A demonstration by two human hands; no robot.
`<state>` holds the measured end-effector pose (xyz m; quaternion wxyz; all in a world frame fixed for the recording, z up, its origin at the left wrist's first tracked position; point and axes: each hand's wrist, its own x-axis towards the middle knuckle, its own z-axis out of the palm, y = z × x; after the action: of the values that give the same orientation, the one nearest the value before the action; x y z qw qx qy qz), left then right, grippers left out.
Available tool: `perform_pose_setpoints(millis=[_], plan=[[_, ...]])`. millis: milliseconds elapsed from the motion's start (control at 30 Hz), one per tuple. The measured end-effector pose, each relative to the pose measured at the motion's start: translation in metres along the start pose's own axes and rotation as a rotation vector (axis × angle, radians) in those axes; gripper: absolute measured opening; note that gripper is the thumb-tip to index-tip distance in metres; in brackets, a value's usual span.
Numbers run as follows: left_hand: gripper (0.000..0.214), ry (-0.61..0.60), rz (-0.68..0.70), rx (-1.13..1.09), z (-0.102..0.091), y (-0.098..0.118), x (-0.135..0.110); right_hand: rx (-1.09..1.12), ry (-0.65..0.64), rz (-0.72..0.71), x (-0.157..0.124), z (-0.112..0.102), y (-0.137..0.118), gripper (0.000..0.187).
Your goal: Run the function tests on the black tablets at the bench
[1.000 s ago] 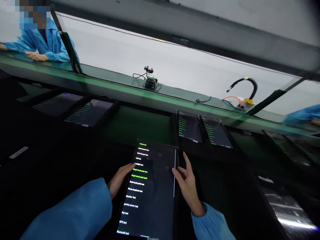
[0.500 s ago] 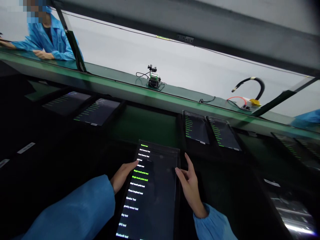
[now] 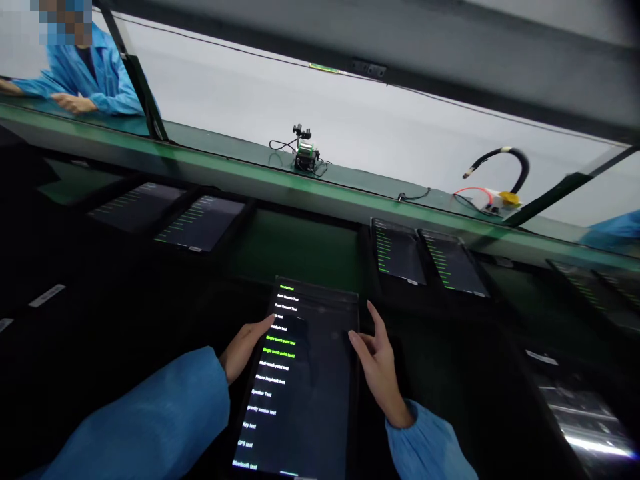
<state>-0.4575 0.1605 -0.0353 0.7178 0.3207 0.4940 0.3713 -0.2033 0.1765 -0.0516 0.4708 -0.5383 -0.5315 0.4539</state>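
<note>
black glass tablet: a flat dark-screened tablet with a list of white and green test lines [image 3: 300,380] lies on the dark desk [image 3: 100,333] right in front of the person, long side running away from them, between the two hands.
left hand: the left hand [image 3: 245,347], out of a blue smock sleeve [image 3: 150,420], rests at the tablet's left edge with the fingers stretched and loosely together; the fingertips lie on the screen beside the upper lines of the list. it grips nothing.
right hand: the right hand [image 3: 377,363] is spread open at the tablet's right edge, index finger raised, the other fingertips touching or just over the rim; which of the two cannot be told. it holds nothing.
step in hand: judging by the lit menu and the left fingertips on it, the person is picking a line in the test list while the right hand steadies the tablet's side.
next move calls for: a light, exact tap on one narrow line, since the lines sit close together; the right hand should keep the tablet from sliding on the desk.
other screens: more dark tablets with green lines lie farther back, a pair on the left [image 3: 200,223] and a pair on the right [image 3: 430,260].
green belt: a green conveyor strip [image 3: 225,170] runs across behind them, carrying a small black-and-green wired device [image 3: 305,155] and a black curved hose with a yellow part [image 3: 500,175].
co-worker: a person in a blue smock [image 3: 95,80] leans on the belt at far left, a hand [image 3: 70,102] flat on it.
</note>
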Motion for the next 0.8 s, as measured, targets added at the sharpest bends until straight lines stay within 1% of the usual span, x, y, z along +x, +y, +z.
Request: perform_pose_setpoints(millis=[100,233,267,300,367,467,533,600,667,700,733,800], plan=[[0.060,0.007,0.008,-0.008,-0.001,-0.002,0.001,0.023,-0.078,0.020,0.002,-0.001,0.002,0.096],[0.057,-0.013,-0.004,-0.015,-0.001,-0.001,0.001,-0.002,-0.294,0.020,0.004,-0.002,0.007,0.120],[0.057,-0.019,-0.013,-0.007,-0.001,0.000,0.001,-0.043,-0.317,0.008,0.004,-0.002,0.008,0.122],[0.058,-0.024,-0.024,0.007,-0.002,0.000,0.002,-0.098,-0.302,-0.007,0.005,-0.002,0.009,0.121],[0.064,-0.043,-0.048,0.043,-0.005,0.001,0.005,-0.205,-0.178,-0.034,0.008,-0.004,0.011,0.108],[0.071,-0.091,-0.054,0.090,-0.011,0.000,0.008,-0.287,0.059,-0.065,0.016,-0.013,0.015,0.077],[0.071,-0.111,-0.037,0.114,-0.016,0.000,0.007,-0.311,0.153,-0.107,0.020,-0.022,0.015,0.065],[0.069,-0.113,-0.015,0.138,-0.019,0.002,0.005,-0.357,0.218,-0.186,0.020,-0.027,0.012,0.057],[0.068,-0.103,0.007,0.165,-0.020,0.004,0.003,-0.398,0.241,-0.281,0.014,-0.027,0.004,0.051],[0.067,-0.095,0.017,0.178,-0.021,0.005,0.002,-0.423,0.223,-0.338,0.008,-0.024,-0.001,0.047],[0.063,-0.086,0.023,0.191,-0.021,0.006,0.002,-0.466,0.175,-0.416,0.000,-0.019,-0.007,0.042],[0.056,-0.069,0.027,0.209,-0.021,0.006,0.004,-0.592,-0.005,-0.620,-0.021,-0.008,-0.019,0.034]])
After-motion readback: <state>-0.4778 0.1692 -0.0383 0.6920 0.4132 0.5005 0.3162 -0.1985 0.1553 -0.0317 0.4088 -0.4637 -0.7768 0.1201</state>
